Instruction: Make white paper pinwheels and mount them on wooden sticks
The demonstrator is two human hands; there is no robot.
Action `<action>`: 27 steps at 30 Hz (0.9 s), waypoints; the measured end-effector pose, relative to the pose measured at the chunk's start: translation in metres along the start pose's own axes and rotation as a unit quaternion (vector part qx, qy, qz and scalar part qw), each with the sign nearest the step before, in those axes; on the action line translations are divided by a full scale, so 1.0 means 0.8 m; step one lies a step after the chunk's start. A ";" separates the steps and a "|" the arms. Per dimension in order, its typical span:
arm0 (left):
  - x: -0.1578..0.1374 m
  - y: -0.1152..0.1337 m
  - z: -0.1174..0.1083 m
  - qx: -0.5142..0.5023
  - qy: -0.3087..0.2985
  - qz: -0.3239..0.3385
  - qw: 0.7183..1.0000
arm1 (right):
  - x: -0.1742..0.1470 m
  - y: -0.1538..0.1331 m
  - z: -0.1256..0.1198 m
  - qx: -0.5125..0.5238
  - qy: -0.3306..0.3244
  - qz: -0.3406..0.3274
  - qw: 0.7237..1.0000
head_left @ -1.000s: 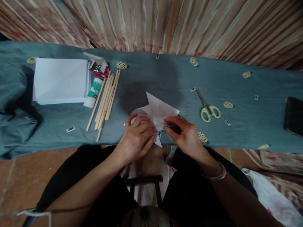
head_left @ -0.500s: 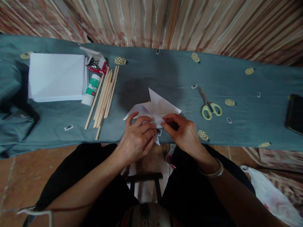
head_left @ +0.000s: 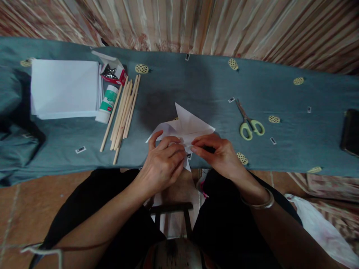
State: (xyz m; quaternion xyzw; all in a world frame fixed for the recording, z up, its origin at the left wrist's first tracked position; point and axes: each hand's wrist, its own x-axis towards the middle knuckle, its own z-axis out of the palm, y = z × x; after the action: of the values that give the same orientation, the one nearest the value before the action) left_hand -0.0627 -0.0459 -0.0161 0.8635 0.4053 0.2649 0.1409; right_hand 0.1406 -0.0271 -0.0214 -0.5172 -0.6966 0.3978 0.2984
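Observation:
A white paper pinwheel (head_left: 189,121) with pointed, partly folded blades lies near the table's front edge. My left hand (head_left: 164,158) bends its fingers over the paper's left and middle part and holds it down. From the right, my right hand (head_left: 214,151) pinches at the paper near its centre with thumb and forefinger. Both hands cover much of the centre, so I cannot see the exact fold there. One blade tip sticks out below, between the hands.
Left of the hands lie several wooden sticks (head_left: 123,116), a glue stick (head_left: 107,104), an open box of metal pins (head_left: 112,72) and a stack of white paper (head_left: 64,89). Green-handled scissors (head_left: 249,123) are to the right. A dark object (head_left: 350,131) rests at the far right.
My right thumb and forefinger have shifted slightly at the paper's centre. The left hand stays nearly in place. The whole view has moved a little.

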 end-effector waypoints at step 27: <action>-0.001 0.004 -0.001 -0.100 -0.062 -0.036 0.992 | 0.002 0.002 -0.006 -0.017 -0.025 -0.006 1.000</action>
State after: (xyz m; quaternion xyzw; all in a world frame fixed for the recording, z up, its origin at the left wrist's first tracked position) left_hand -0.0620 -0.0483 -0.0142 0.8447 0.3979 0.2451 0.2609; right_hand 0.1450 -0.0237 -0.0201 -0.5077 -0.7139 0.3966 0.2743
